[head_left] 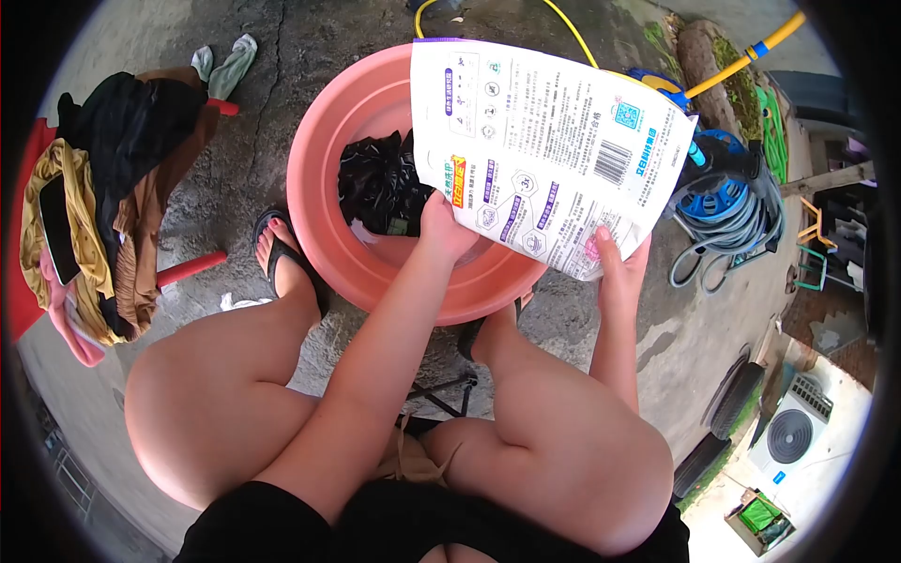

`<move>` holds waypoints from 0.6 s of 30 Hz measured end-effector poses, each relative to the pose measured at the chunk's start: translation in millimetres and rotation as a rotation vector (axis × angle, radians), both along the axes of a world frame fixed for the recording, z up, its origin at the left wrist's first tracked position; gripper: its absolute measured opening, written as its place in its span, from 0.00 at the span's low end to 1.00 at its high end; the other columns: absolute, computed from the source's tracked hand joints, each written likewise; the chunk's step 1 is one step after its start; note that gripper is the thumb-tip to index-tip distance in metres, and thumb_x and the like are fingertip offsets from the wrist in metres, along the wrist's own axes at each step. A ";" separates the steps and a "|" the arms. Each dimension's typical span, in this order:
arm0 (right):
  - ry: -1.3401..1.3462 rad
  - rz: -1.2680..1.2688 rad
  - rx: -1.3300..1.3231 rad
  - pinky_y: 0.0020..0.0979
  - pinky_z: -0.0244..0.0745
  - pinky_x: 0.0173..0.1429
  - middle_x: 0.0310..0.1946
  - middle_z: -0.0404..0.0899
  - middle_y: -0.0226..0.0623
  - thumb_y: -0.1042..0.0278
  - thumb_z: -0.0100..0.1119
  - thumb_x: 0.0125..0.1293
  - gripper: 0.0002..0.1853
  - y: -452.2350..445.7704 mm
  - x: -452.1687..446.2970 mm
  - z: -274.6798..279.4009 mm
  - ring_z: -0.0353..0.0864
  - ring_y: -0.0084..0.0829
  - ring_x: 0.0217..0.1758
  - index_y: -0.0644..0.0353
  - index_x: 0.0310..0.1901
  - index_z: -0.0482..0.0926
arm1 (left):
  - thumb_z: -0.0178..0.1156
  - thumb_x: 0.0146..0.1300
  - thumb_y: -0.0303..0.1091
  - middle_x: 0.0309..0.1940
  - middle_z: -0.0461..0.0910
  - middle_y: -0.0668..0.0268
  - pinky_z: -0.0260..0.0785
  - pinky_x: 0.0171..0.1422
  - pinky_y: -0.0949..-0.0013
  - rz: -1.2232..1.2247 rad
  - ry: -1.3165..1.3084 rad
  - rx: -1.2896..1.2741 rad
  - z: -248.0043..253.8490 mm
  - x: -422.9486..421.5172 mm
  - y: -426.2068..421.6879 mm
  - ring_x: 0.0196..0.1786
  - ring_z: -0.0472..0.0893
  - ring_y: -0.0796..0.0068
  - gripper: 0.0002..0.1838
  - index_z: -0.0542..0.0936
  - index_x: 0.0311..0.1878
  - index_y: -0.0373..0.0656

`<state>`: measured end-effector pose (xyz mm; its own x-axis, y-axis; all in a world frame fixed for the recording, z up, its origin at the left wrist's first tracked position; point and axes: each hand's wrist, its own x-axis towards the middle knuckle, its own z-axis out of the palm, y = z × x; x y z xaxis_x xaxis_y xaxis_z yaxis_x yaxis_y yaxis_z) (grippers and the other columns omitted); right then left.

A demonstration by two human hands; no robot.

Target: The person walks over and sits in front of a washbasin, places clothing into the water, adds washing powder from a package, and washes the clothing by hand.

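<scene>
A large white printed bag of washing powder [554,178] is held up over the basin, its text side with a barcode facing me. My left hand [448,228] grips its lower left edge, and my right hand [619,267] pinches the lower right corner with the thumb on the front. Beneath the bag stands a round pink plastic basin [314,178], partly covered by it. Dark wet-looking clothes [377,183] lie inside the basin. Whatever fingers are behind the bag stay hidden.
At the left, a pile of clothes [131,122] covers a red stool [192,269], with a dark phone-like object [59,228] on top. A hose reel [723,197] with a yellow hose [751,54] stands right. An air conditioner unit [790,433] and tires [737,399] are lower right.
</scene>
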<state>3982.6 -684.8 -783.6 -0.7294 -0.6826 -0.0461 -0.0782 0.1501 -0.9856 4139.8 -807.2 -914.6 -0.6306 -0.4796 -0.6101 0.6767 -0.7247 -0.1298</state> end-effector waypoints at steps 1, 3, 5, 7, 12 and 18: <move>0.016 0.011 0.008 0.33 0.70 0.59 0.57 0.71 0.45 0.75 0.59 0.63 0.31 -0.2 1.1 3.9 0.73 0.31 0.57 0.67 0.65 0.57 | 0.36 0.73 0.43 0.60 0.73 0.62 0.63 0.67 0.58 -0.023 0.049 -0.025 -0.8 1.4 0.3 0.64 0.71 0.65 0.23 0.68 0.62 0.40; 0.022 0.012 -0.009 0.32 0.70 0.60 0.57 0.70 0.45 0.75 0.59 0.63 0.30 -2.0 5.7 8.1 0.73 0.31 0.58 0.67 0.65 0.57 | 0.35 0.73 0.43 0.61 0.72 0.61 0.62 0.68 0.57 0.009 0.023 0.034 -7.4 1.0 0.2 0.64 0.70 0.63 0.23 0.68 0.62 0.40; 0.005 -0.005 -0.060 0.32 0.69 0.60 0.58 0.70 0.45 0.74 0.59 0.64 0.30 -3.8 8.9 11.9 0.72 0.31 0.58 0.67 0.65 0.57 | 0.35 0.73 0.43 0.62 0.70 0.59 0.61 0.68 0.54 0.062 -0.029 0.038 -9.8 -2.4 1.1 0.65 0.69 0.60 0.24 0.67 0.63 0.39; 0.020 0.051 0.012 0.32 0.69 0.60 0.58 0.70 0.45 0.73 0.58 0.64 0.30 -3.3 5.4 14.7 0.72 0.31 0.58 0.67 0.65 0.57 | 0.34 0.73 0.43 0.62 0.71 0.60 0.63 0.67 0.56 0.037 0.123 -0.047 13.7 -0.6 -2.7 0.65 0.69 0.63 0.24 0.68 0.63 0.41; 0.018 0.024 -0.047 0.32 0.69 0.60 0.58 0.70 0.44 0.71 0.57 0.66 0.28 -3.9 11.3 9.7 0.72 0.30 0.58 0.67 0.64 0.58 | 0.35 0.73 0.43 0.64 0.69 0.58 0.61 0.68 0.52 0.055 0.019 0.014 0.7 0.1 -3.3 0.65 0.69 0.58 0.24 0.66 0.65 0.41; 0.007 0.060 -0.008 0.30 0.68 0.59 0.57 0.71 0.42 0.69 0.56 0.67 0.27 -12.3 12.0 5.7 0.73 0.27 0.56 0.67 0.64 0.59 | 0.34 0.72 0.40 0.65 0.66 0.54 0.62 0.67 0.46 0.090 -0.062 0.083 -20.2 4.3 -2.0 0.65 0.68 0.53 0.25 0.63 0.67 0.39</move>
<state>3994.6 -697.2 -777.9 -0.6876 -0.7252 -0.0353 -0.0941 0.1372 -0.9861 4144.2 -809.2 -934.8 -0.5474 -0.4787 -0.6864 0.7471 -0.6492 -0.1430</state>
